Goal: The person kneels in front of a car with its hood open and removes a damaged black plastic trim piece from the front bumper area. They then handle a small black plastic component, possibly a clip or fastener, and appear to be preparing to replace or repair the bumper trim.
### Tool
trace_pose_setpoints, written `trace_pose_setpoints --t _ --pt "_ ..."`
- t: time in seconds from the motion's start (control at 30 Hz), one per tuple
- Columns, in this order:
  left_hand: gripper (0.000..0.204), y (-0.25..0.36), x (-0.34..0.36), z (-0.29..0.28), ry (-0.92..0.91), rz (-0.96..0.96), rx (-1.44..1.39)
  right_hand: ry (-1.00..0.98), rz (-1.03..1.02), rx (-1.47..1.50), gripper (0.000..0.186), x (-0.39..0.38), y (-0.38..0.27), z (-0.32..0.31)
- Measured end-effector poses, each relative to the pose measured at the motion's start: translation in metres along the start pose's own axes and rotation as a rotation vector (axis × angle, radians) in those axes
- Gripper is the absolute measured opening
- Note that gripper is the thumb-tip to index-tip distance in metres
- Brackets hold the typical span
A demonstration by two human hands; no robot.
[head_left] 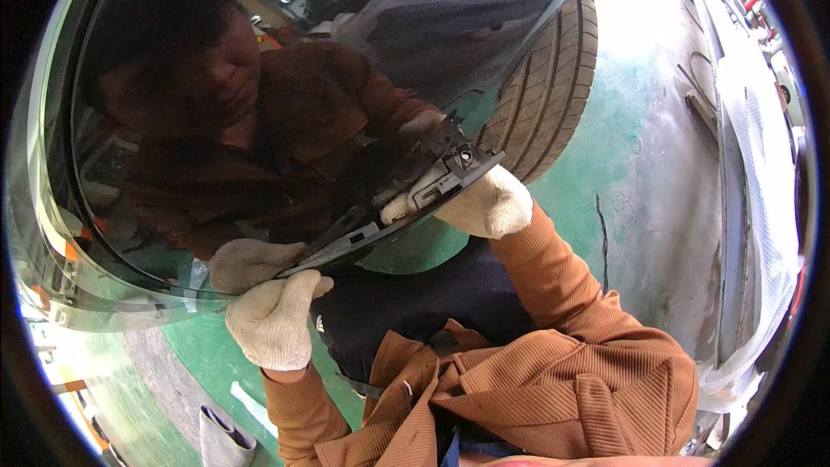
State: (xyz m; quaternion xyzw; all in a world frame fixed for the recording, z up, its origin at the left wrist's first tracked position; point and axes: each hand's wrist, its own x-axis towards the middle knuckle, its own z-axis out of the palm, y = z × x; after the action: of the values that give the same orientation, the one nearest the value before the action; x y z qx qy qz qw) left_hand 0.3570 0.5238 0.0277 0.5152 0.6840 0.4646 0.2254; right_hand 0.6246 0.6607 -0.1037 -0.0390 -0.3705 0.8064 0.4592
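A black plastic trim strip [363, 235] with slots and clips slants along the lower edge of a glossy black car panel [303, 164]. My left hand [272, 320], in a cream knitted glove, pinches the strip's lower left end, where it meets the panel's edge. Behind the strip's upper right end is my right hand [488, 206], gloved alike, its fingertips curling round beside a clip. The panel mirrors my jacket and gloves. Part of my right hand is hidden by the strip.
A car tyre [558, 78] stands just beyond my right hand, on a green floor [618, 173]. Clear plastic sheeting [761, 173] hangs along the far right. A grey folded piece [223, 441] lies on the floor at lower left. My knees are beneath the strip.
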Motion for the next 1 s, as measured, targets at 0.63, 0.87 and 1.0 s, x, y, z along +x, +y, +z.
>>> trace_pose_setpoints --t 0.63,0.87,1.0 --pt "0.055 0.068 -0.021 0.041 -0.272 0.384 0.241 0.081 0.0 -0.239 0.043 0.006 -0.027 0.068" --pt "0.054 0.068 -0.02 0.053 -0.157 0.386 0.378 0.071 -0.042 -0.287 0.041 0.006 -0.022 0.064" --pt "0.051 0.071 -0.018 0.055 -0.193 0.32 0.36 0.049 0.012 -0.281 0.043 0.002 -0.027 0.062"
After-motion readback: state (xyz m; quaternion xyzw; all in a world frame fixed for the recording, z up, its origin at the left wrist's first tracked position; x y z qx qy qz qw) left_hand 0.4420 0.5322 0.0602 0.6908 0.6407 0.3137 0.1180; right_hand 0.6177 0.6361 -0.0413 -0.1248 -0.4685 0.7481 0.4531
